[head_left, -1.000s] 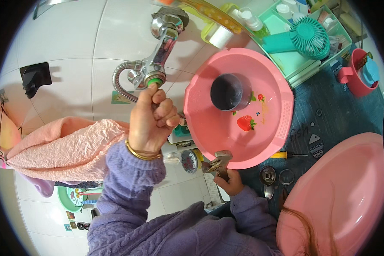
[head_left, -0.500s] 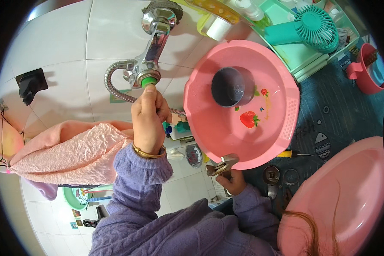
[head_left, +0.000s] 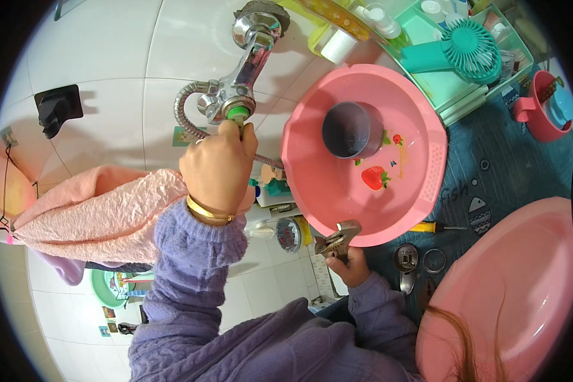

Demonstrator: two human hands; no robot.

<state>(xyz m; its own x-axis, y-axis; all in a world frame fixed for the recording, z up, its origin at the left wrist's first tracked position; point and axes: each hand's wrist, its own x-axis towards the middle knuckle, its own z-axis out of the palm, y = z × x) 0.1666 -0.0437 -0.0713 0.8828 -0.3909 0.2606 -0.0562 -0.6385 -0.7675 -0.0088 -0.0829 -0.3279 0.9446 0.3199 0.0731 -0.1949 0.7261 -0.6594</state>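
Note:
At the chrome tap [head_left: 251, 67] on the tiled wall, my left hand [head_left: 215, 167] is closed with its fingers pinched around the green fitting [head_left: 238, 112] at the outlet. The fingers hide part of the fitting. My right hand [head_left: 351, 267] is closed around an adjustable wrench [head_left: 339, 239], its metal jaws showing beside the near rim of a pink basin [head_left: 364, 219]. A dark grey cup [head_left: 346, 131] stands inside that basin, beside a strawberry print.
A metal shower hose [head_left: 182, 105] curves off the tap. Rightward are a yellow-handled screwdriver [head_left: 424, 226], a round metal strainer [head_left: 405, 257], a ring [head_left: 434, 260] and a second pink basin [head_left: 509, 280]. A green fan [head_left: 470, 51] lies on a green tray; a pink towel [head_left: 108, 210] hangs left.
My left hand has turned at the outlet, its back now facing up, and the fingers sit lower, uncovering more of the green fitting. The whole view has shifted slightly. My right hand keeps the wrench.

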